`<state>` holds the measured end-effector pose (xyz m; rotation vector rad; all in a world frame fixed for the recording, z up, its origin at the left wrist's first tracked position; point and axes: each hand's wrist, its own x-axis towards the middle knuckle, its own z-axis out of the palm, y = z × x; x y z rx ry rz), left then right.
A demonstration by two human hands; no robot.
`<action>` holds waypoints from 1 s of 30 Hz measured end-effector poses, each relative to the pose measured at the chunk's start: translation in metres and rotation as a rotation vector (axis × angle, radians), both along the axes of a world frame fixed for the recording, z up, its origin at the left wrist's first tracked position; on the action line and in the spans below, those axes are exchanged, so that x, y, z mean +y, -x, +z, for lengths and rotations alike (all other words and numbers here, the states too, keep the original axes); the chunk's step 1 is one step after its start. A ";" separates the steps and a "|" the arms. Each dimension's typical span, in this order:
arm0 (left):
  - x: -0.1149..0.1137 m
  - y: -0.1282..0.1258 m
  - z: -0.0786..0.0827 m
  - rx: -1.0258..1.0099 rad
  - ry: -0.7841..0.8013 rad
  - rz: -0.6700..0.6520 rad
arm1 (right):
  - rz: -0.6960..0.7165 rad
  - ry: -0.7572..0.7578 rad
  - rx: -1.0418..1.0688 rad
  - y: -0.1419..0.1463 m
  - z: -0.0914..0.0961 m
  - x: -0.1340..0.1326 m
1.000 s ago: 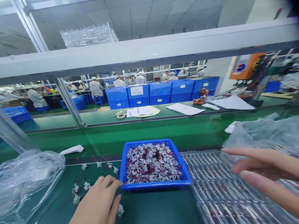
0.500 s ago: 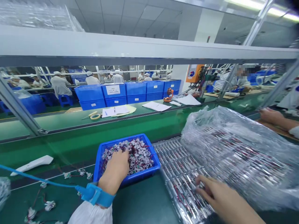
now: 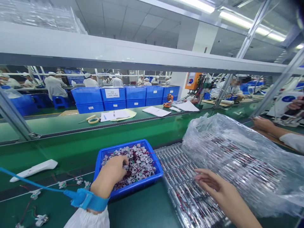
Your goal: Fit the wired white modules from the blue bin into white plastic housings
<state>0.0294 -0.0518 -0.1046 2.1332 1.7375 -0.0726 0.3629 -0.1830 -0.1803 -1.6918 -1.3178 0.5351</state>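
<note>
A worker's left hand (image 3: 109, 169), a blue wrist strap (image 3: 91, 199) cinched above it, sinks into a shallow blue plastic tray (image 3: 123, 145) heaped with small white connectors (image 3: 140, 164) trailing red wires, on a green assembly table (image 3: 142, 209). The fingers curl down among the parts, and whether they clench a piece cannot be told. The tray sits directly ahead of that hand, its long side running left to right, and the left hand is plainly the nearer one to it. To the right, the right hand (image 3: 213, 186) lies open, fingers loosely spread and holding nothing that shows, over a clear blister tray (image 3: 182, 186) packed with rows of wired cylinders, its length slanting from near right to far left beneath a crumpled plastic bag (image 3: 237, 158). A few loose connectors (image 3: 62, 185) lie on the table at left beside a white plastic bar (image 3: 33, 169). At far right, a co-worker's hand (image 3: 262, 124) rests near a wooden board (image 3: 280, 139). Beyond, stacked blue crates (image 3: 111, 98) line a far table (image 3: 71, 125).
</note>
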 end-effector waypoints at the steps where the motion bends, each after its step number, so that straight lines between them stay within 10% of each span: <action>1: 0.000 0.001 0.000 -0.017 0.001 -0.004 | -0.001 0.009 -0.026 0.000 0.001 0.008; 8: -0.010 0.005 0.015 -0.220 -0.096 0.043 | -0.012 0.022 -0.184 0.006 0.020 0.042; 18: -0.032 0.010 0.062 -0.776 -0.221 0.048 | 0.424 0.004 -0.260 0.140 0.177 0.064; 30: -0.015 0.025 0.026 -0.609 -0.158 0.180 | 0.551 0.161 -0.314 0.161 0.147 0.097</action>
